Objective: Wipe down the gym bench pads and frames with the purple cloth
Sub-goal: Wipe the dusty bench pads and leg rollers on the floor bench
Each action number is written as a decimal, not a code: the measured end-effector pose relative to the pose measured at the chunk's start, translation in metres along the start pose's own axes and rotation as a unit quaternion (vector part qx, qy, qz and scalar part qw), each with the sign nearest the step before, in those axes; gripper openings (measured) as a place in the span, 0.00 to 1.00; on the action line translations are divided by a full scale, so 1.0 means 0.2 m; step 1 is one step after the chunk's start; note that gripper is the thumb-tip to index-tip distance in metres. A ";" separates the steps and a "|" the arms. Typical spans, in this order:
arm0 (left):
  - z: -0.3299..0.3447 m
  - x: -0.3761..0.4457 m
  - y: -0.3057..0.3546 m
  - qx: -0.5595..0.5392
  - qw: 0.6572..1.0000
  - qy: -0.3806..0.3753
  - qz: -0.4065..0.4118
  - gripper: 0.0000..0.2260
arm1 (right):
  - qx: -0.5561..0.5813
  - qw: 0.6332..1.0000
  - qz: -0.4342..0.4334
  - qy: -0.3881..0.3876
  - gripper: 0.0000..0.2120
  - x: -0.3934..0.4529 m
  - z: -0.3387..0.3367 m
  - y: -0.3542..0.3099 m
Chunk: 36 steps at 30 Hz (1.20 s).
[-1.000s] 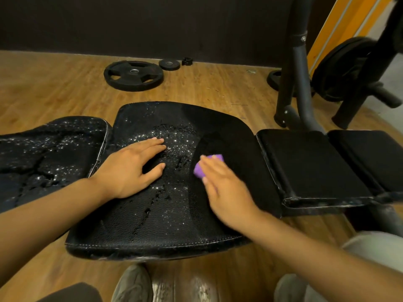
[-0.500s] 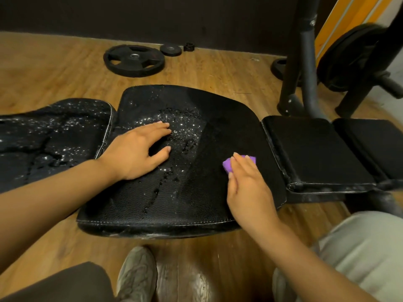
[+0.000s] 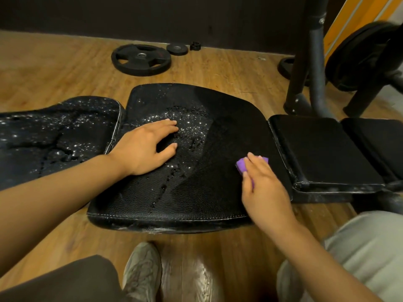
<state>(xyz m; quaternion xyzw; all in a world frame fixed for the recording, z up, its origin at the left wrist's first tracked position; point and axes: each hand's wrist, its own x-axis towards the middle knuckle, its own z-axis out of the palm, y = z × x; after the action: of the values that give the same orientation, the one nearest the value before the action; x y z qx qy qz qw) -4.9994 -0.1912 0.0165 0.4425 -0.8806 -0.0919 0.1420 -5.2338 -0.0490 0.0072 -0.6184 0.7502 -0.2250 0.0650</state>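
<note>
Bare forearms with no sleeves in view, dark brown trouser leg [image 3: 65, 280], light grey-beige trouser leg [image 3: 359, 247], worn grey-olive sneaker [image 3: 141, 273] with laces

Wood plank floor [image 3: 54, 68], dark wall [image 3: 152, 18], weight plate [image 3: 140, 59] on floor.

The purple cloth [image 3: 241, 165] is bunched up small on the right part of the big black middle pad [image 3: 196, 171], mostly hidden so only a bit peeks out. That pad's textured leather-look, lying flat, with shiny droplets across its left-center and a duller right side. The pad to the left [image 3: 54, 136] is speckled wet too. The right pad [image 3: 322, 149] looks matte.
</note>
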 end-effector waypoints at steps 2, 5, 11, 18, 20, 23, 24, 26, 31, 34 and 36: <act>0.00 0.00 -0.01 0.000 1.000 0.004 0.000 0.28 | -0.023 1.000 -0.007 0.011 0.20 -0.04 0.04 -0.11; 0.01 0.00 -0.02 -0.008 1.000 0.009 0.006 0.31 | -0.011 0.992 -0.124 -0.008 0.21 -0.19 0.13 -0.38; 0.03 0.01 -0.04 -0.024 0.999 0.013 0.017 0.32 | 0.074 0.941 -0.319 -0.085 0.19 -0.27 0.15 -0.50; 0.02 0.01 -0.05 -0.025 1.000 0.007 0.008 0.34 | 0.054 0.980 -0.172 -0.083 0.23 -0.24 -0.02 -0.10; 0.02 0.01 -0.05 -0.019 1.000 0.008 0.006 0.34 | 0.014 0.989 -0.138 -0.053 0.24 -0.26 0.00 -0.13; 0.03 0.01 -0.05 -0.021 1.000 0.014 0.012 0.31 | -0.058 0.976 -0.207 -0.037 0.25 -0.25 0.07 -0.36; 0.03 0.01 -0.05 -0.028 0.999 0.013 0.015 0.29 | -0.049 0.964 -0.257 -0.047 0.24 -0.24 0.12 -0.44; 0.02 0.02 -0.07 -0.046 0.999 0.001 0.027 0.28 | -0.018 0.936 -0.343 -0.077 0.22 -0.20 0.21 -0.60; 0.00 0.03 -0.13 -0.068 0.996 -0.038 0.051 0.32 | 0.037 0.890 -0.430 -0.147 0.21 -0.12 0.20 -0.61; 0.01 0.03 -0.14 -0.068 0.995 -0.038 0.058 0.33 | 0.063 0.894 -0.410 -0.171 0.20 -0.12 0.09 -0.38; 0.01 0.03 -0.14 -0.071 0.995 -0.038 0.057 0.31 | 0.089 0.915 -0.354 -0.173 0.20 -0.11 0.02 -0.20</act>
<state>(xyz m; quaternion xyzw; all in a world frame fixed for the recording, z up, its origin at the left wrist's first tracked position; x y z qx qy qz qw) -4.9811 -0.2127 0.0080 0.3763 -0.9006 -0.1623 0.1449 -5.1906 -0.0343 0.0163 -0.8644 0.4359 -0.1887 0.1649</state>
